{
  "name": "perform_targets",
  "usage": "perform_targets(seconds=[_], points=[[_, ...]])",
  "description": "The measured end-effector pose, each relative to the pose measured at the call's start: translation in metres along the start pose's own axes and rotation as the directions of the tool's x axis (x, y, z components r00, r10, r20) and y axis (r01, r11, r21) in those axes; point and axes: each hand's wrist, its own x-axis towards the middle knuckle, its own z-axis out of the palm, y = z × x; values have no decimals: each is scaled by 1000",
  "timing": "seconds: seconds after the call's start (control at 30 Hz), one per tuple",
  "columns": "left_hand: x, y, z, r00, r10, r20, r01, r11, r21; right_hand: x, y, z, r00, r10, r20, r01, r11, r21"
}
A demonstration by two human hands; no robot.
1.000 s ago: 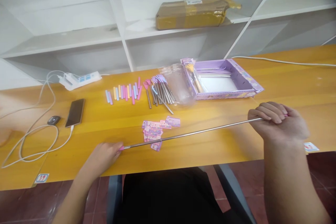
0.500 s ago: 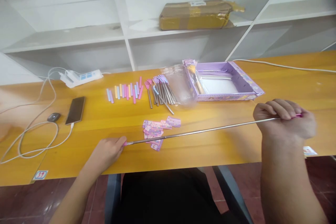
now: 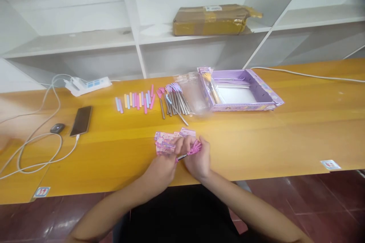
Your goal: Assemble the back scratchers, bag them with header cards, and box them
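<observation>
Between my two hands is a telescopic back scratcher (image 3: 195, 148) with a pink claw head and a short stretch of metal rod showing. My left hand (image 3: 164, 167) is closed round its handle end. My right hand (image 3: 201, 163) is closed round the claw end, its palm turned up. Just behind the hands lies a loose pile of small pink and purple cards (image 3: 165, 141), partly covered by my fingers. Farther back, several collapsed back scratchers (image 3: 177, 100) with pink, purple and blue claws lie together. To their left are several pastel handle sleeves (image 3: 138, 100) in rows.
A purple display box (image 3: 264, 97) stands at the back, a bagged yellow-clawed scratcher (image 3: 212, 87) on its left edge. Clear plastic bags (image 3: 195, 93) lie beside it. On the left are a phone (image 3: 81, 120), cables and a power strip (image 3: 91, 86). A taped carton (image 3: 211, 20) sits on the shelf.
My hands have come together from far apart, and the long extended rod between them is pushed in short. My right hand moved left across the table; my left moved right.
</observation>
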Motion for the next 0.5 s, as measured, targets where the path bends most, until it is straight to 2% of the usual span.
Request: perform_targets(seconds=[0.03, 0.1, 0.23, 0.33, 0.43, 0.47, 0.5], points=[[3, 3, 0, 1000, -19, 18, 18, 1000, 14, -3, 12, 2, 999, 41, 13, -41, 999, -12], [5, 3, -7, 995, -76, 58, 71, 994, 81, -5, 20, -5, 994, 106, 23, -105, 994, -16], [2, -4, -22, 988, -142, 65, 132, 981, 142, 0, 15, -21, 981, 191, 22, -190, 981, -39], [-4, -6, -27, 983, -181, 22, 176, 973, 150, 8, 10, -26, 962, 241, 126, -216, 958, -190], [-11, -8, -31, 972, -226, -56, 230, 969, 93, 28, -10, -37, 945, 198, 262, -67, 896, -438], [-13, -10, -33, 965, -247, -85, 252, 966, 62, 38, -21, -42, 945, 165, 283, 18, 837, -547], [-16, -11, -35, 958, -265, -113, 269, 963, 25, 49, -33, -48, 951, 123, 285, 107, 731, -674]])
